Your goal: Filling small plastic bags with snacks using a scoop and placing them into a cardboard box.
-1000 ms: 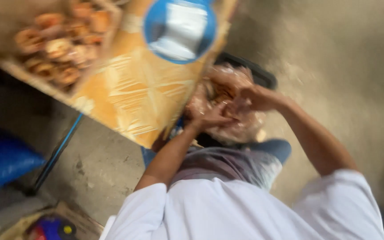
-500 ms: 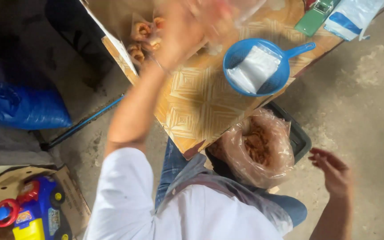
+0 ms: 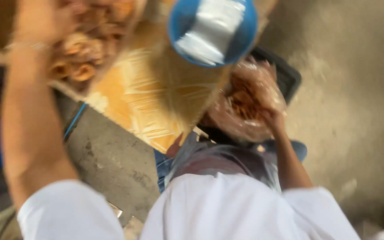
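Looking down past the white shirt [image 3: 227, 209], the right hand [image 3: 274, 118] sits at the near rim of the clear bag [image 3: 245, 106] of orange-brown snacks, which rests in a dark crate [image 3: 285, 73] just off the table [image 3: 152, 102] edge. Its grip seems closed on the plastic, though blur hides the fingers. Farther off, the left hand [image 3: 45, 22] is raised over the snack tray [image 3: 90, 53]; open or closed, I cannot tell. A blue basket [image 3: 212, 31] lies between tray and bag. The right hand is the nearer to the bag.

blue basket [image 3: 241, 42], orange patterned tabletop [image 3: 152, 102]
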